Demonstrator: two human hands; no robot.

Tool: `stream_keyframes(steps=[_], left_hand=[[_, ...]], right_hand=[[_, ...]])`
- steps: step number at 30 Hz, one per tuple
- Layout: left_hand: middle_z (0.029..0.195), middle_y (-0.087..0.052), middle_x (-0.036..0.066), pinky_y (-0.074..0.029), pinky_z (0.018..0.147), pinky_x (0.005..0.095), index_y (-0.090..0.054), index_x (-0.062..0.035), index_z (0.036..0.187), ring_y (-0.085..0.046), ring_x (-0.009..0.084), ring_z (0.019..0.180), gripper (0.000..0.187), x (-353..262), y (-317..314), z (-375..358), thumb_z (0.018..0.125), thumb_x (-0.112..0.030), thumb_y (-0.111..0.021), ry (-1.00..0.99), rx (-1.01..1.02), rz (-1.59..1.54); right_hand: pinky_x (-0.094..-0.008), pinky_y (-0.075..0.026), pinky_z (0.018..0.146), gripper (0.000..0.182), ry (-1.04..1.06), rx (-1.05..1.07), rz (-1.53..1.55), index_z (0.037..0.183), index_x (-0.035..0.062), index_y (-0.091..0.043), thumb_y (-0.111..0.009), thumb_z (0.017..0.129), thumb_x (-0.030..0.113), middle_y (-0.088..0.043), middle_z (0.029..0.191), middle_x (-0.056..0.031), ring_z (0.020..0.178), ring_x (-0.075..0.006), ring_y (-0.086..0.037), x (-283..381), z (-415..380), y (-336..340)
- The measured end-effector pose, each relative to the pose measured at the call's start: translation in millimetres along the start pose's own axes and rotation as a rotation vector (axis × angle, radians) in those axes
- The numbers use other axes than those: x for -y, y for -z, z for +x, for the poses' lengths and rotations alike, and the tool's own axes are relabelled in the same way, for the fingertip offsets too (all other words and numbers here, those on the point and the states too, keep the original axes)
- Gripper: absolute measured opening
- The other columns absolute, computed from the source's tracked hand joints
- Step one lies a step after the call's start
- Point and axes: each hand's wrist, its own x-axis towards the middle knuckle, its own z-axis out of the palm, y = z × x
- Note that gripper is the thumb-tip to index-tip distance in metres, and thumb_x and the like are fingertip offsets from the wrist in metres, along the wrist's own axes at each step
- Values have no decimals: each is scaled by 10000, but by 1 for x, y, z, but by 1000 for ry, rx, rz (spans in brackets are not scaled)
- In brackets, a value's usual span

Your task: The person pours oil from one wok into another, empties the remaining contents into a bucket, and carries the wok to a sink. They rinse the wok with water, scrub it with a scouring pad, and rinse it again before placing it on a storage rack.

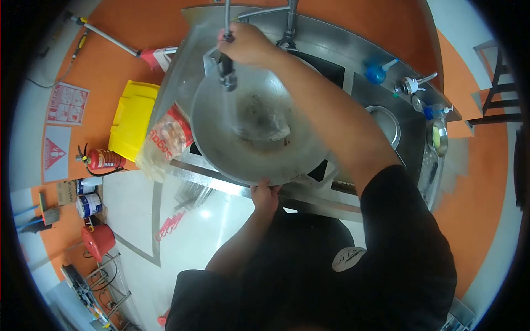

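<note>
A large metal wok (221, 149) lies over the sink, its inside stained dark near the middle. At its near edge, my left hand (265, 197) grips the rim, with the fingertips curled over it. My right hand (245, 44) is wrapped round the handle of a pull-down spray faucet (227, 80) above the wok's far left side. The nozzle points down into the wok, and a faint stream of water shows below it. Water is pooled in the bottom, its surface reflecting light. My right forearm crosses over the wok's right side and hides part of it.
Left of the wok, a plastic bag with red print (165, 138) hangs at the counter's edge, near a yellow bin (130, 118). To the right are a metal strainer (386, 124), a blue bottle (376, 74), a soap pump bottle (436, 112) and a small bowl (439, 139). A fire extinguisher (105, 159) is at the left wall.
</note>
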Motion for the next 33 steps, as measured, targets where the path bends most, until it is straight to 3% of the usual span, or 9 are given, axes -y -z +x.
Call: stream_keyframes(steps=[5,7,14,16,17,20,22,26,33], left_hand=[[1181,-468,143,-538,812,498,-368,-72,1219,-544,334,1044,444,4,-3,4,793,19,-452,14,11,-73],[1185,-466,144,-540,810,496,-366,-69,1220,-544,333,1046,443,3,-4,2,794,19,-451,21,-10,-56],[1204,-459,153,-539,813,502,-359,-56,1225,-541,338,1056,442,3,-3,1,799,18,-448,6,14,-64],[1207,-458,154,-537,815,500,-357,-58,1229,-538,338,1062,446,1,-7,-1,800,17,-448,12,9,-81],[1211,-457,154,-536,816,499,-354,-59,1233,-535,338,1067,449,-1,-9,-2,801,16,-449,15,5,-97],[1207,-426,143,-492,872,548,-301,-69,1271,-495,350,1094,499,1,-5,1,802,3,-454,21,21,-77],[1226,-417,144,-487,882,545,-297,-66,1278,-484,347,1112,502,2,-2,3,806,4,-453,36,38,-88],[1266,-399,148,-482,896,526,-294,-53,1284,-464,341,1151,499,-4,-6,-2,813,12,-447,76,50,-71],[1233,-436,146,-514,853,484,-325,-56,1278,-503,321,1112,499,-6,-8,-4,798,18,-440,70,51,-76]], right_hand=[[-343,-482,703,197,-27,134,-352,930,59,-606,-632,789,195,-642,794,-105,767,-220,-628,-14,-11,43],[-353,-483,709,206,61,-42,-471,971,60,-591,-621,801,172,-641,804,-110,766,-227,-627,-25,-8,42],[-353,-485,746,239,139,-1,-306,1026,61,-573,-619,840,203,-653,864,-96,829,-210,-634,-30,11,33],[-444,-407,880,455,43,101,-377,1039,2,-595,-432,897,403,-612,941,-272,993,-342,-583,-21,11,37],[-444,-407,880,455,47,109,-380,1039,2,-595,-432,897,403,-612,941,-272,993,-342,-583,-17,9,37],[-431,-419,883,363,9,106,-248,1090,-33,-551,-496,860,243,-623,955,-240,989,-349,-586,-12,10,36],[-346,-489,780,318,33,79,-113,1060,45,-568,-649,838,258,-658,957,-96,899,-209,-636,-31,15,32],[-347,-493,798,403,121,1,-237,1090,20,-564,-680,820,295,-647,1039,-105,968,-218,-628,-65,9,15],[-357,-487,812,283,-271,-271,-348,1004,-4,-611,-605,754,130,-642,1015,-173,907,-287,-634,-108,-34,-23]])
